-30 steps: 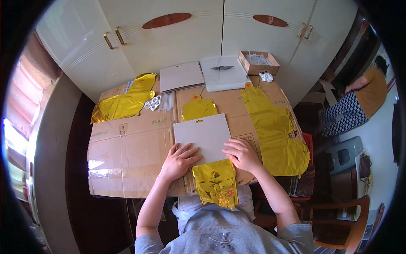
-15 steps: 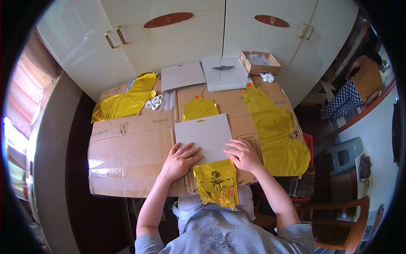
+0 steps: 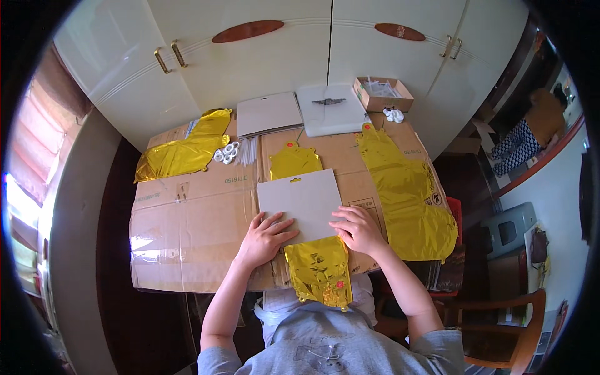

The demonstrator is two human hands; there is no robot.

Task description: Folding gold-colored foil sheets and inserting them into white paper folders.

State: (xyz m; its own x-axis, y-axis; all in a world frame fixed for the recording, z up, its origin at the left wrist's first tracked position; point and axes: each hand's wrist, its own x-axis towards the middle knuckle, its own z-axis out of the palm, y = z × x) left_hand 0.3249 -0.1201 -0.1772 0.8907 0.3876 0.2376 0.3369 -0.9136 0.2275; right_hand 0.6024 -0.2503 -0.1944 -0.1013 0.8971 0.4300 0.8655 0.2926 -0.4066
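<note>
A grey-white card (image 3: 301,197) with a small hang slot at its far edge lies flat on the cardboard-topped table. Beneath it is a flat gold foil balloon (image 3: 317,265); one end shows beyond the card, the other drapes over the table's front edge toward my lap. My left hand (image 3: 264,240) rests on the card's near left corner, fingers spread. Flat on the near right edge lies my right hand (image 3: 359,229), its fingertips on the card and its thumb near the foil. Neither hand is wrapped round anything.
Another gold foil balloon (image 3: 409,200) covers the table's right side; a folded one (image 3: 187,147) lies far left. At the back are a stack of cards (image 3: 269,115), a clear plastic pack (image 3: 334,112), an open box (image 3: 384,102), white ribbon rolls (image 3: 227,153) and thin clear straws (image 3: 248,150).
My hands, the card and the foil balloon hold their places. Off to the right, a person in the background has shifted a little farther right.
</note>
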